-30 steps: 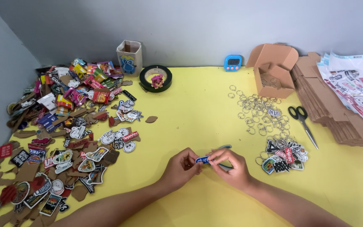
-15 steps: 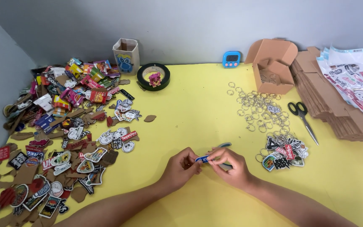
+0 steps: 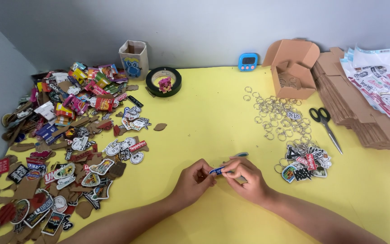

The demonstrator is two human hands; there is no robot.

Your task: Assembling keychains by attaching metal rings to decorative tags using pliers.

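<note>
Both hands' fingers point(image 3: 209, 174) pinched on perhaps 1 blue tag point(image 3: 217, 170), key rings point(image 3: 274, 118) and scissors point(image 3: 325, 122) nearby.

Both forearms are bare, no sleeves in view; left hand point(image 3: 194, 182) and right hand point(image 3: 248, 180) wear nothing.

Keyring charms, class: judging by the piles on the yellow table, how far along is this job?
Done: a small heap of ringed charms lies right of the hands. In hand: the left hand and right hand together pinch one small blue charm. Left: a large pile of loose charms on the left and many spare rings, so most looks undone.
</note>
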